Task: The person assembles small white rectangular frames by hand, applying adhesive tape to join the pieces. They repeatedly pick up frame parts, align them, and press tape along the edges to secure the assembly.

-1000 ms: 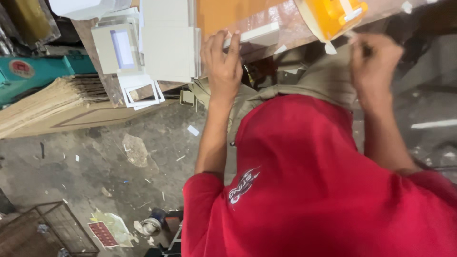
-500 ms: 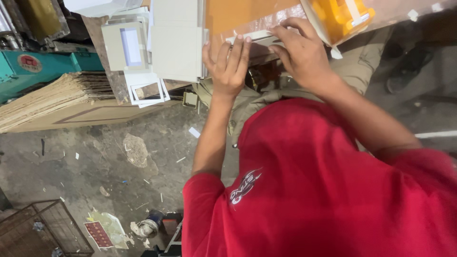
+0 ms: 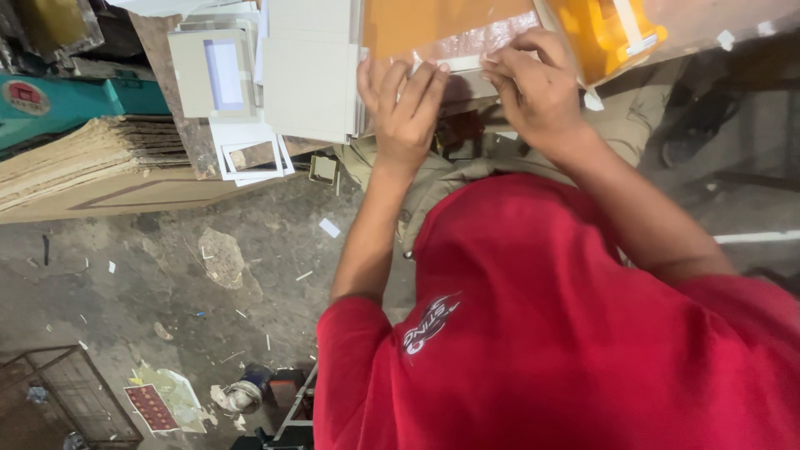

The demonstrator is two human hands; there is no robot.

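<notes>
My left hand [image 3: 406, 108] lies with its fingers stretched over a narrow white strip [image 3: 463, 63] at the near edge of an orange-brown board [image 3: 433, 21] and presses it down. Just to the right, my right hand [image 3: 533, 83] pinches the same strip with its fingertips. A clear plastic film covers the board's edge under the fingers. Right of my right hand lies a yellow-orange object in a plastic wrap [image 3: 608, 33]. My red shirt [image 3: 567, 333] fills the lower right.
A stack of grey-white boards [image 3: 308, 71] and a windowed grey box [image 3: 212, 71] sit left of my hands, with white frames [image 3: 250, 154] below them. Brown cardboard sheets [image 3: 83, 162] are piled at far left. A wire cage [image 3: 71, 400] and litter are on the concrete floor.
My right hand has swung in from the far right to the white strip beside my left hand. My left hand's fingers have spread flat over the strip.
</notes>
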